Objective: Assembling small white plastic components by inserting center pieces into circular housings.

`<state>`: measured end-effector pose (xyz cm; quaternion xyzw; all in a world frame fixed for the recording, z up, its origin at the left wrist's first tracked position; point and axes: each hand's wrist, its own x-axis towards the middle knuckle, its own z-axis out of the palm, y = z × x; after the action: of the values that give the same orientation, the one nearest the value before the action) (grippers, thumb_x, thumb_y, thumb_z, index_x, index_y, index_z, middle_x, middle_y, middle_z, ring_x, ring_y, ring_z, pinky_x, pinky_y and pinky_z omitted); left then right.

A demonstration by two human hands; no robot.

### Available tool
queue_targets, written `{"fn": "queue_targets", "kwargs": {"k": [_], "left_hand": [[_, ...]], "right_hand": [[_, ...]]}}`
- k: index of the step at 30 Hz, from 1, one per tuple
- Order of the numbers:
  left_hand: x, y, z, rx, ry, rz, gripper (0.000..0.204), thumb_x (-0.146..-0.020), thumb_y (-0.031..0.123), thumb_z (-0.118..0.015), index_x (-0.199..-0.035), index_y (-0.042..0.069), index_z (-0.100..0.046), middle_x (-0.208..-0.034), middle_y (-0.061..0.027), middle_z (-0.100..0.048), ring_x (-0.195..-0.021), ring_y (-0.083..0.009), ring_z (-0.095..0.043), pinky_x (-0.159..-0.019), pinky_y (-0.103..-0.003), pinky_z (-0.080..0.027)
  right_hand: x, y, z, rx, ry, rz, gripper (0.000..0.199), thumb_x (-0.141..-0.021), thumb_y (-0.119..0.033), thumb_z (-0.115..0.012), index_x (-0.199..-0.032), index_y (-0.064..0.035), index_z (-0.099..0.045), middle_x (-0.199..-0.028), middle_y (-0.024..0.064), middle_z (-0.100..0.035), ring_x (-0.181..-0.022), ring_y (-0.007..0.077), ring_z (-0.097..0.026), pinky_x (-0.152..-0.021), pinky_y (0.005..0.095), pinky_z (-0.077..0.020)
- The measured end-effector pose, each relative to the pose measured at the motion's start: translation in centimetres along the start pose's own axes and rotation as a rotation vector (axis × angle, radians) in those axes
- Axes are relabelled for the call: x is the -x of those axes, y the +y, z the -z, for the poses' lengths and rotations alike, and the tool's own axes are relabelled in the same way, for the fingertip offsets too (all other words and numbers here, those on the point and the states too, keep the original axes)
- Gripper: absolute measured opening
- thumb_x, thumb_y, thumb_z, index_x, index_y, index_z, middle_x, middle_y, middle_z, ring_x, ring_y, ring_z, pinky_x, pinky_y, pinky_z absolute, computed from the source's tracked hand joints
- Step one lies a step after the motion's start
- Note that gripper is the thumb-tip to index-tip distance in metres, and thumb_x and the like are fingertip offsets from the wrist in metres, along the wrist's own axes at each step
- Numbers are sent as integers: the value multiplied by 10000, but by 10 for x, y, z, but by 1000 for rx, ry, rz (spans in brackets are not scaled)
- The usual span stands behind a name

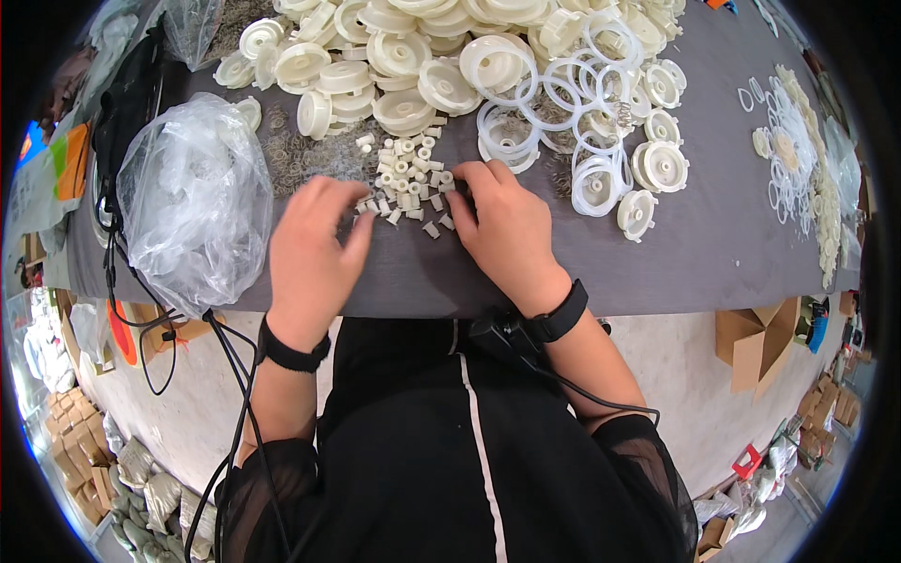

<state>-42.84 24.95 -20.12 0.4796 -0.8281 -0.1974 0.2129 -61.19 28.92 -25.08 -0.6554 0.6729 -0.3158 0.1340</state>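
A loose heap of small cream plastic bushings [408, 178] lies on the grey tabletop between my two hands. My left hand [314, 253] is at the heap's left edge, thumb and index finger apart, holding nothing that I can see. On the other side, my right hand [511, 225] curves round the heap's right edge. Its thumb and index tips are apart, close to the outer bushings, and its other fingers are partly hidden. Whether the fingertips touch any bushings is hard to tell. Small metal springs [296, 150] are spread just beyond my left hand.
A big pile of cream round plastic housings [399, 56] covers the far side. Translucent white rings [601, 183] lie right of my right hand, beside more housings [660, 167]. A clear plastic bag [197, 197] rests at left, near black cables [117, 235]. Further rings [793, 150] lie far right.
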Motion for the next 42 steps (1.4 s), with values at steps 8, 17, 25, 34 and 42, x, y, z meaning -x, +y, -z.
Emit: {"fn": "queue_targets", "kwargs": {"k": [8, 17, 25, 34, 42], "left_hand": [[-10, -10, -5, -116, 68, 17, 195, -727, 18, -636, -918, 33, -599, -829, -78, -563, -730, -207, -544, -687, -297, -447], [-7, -8, -3, -127, 16, 65, 167, -718, 56, -648, -879, 45, -602, -838, -86, -541, -851, -273, -546, -729, -361, -438], [-20, -11, -16, -306, 105, -67, 160, -725, 32, -639, -884, 34, -617, -812, -86, -532, -767, -238, -548, -682, -320, -438], [-13, -7, -7, -130, 144, 25, 139, -751, 39, -646, -882, 14, -606, -816, -76, -576, -657, -190, -544, -621, -288, -441], [-10, 3, -5, 50, 121, 147, 171, -740, 9, -631, -902, 33, -581, -830, -71, -580, -655, -203, -568, -609, -304, -450]], "right_hand": [[-2, -2, -1, -7, -10, -5, 128, -779, -148, -622, -862, -73, -559, -813, 97, -560, -608, 294, -594, -516, 370, -486], [9, 3, 12, -383, 17, -80, 162, -763, -87, -655, -890, -53, -561, -783, 98, -602, -565, 247, -575, -516, 328, -455], [11, 3, 12, -689, -72, -201, 173, -786, -61, -660, -941, -28, -591, -709, 46, -603, -530, 74, -530, -507, 225, -422], [7, -3, 14, -1130, -199, -356, 128, -838, -42, -606, -952, 9, -583, -739, 7, -579, -600, 47, -550, -533, 186, -426], [1, -13, 6, -1243, -223, -417, 162, -845, -57, -600, -988, 15, -580, -766, 4, -573, -630, 54, -563, -544, 178, -432]]}}
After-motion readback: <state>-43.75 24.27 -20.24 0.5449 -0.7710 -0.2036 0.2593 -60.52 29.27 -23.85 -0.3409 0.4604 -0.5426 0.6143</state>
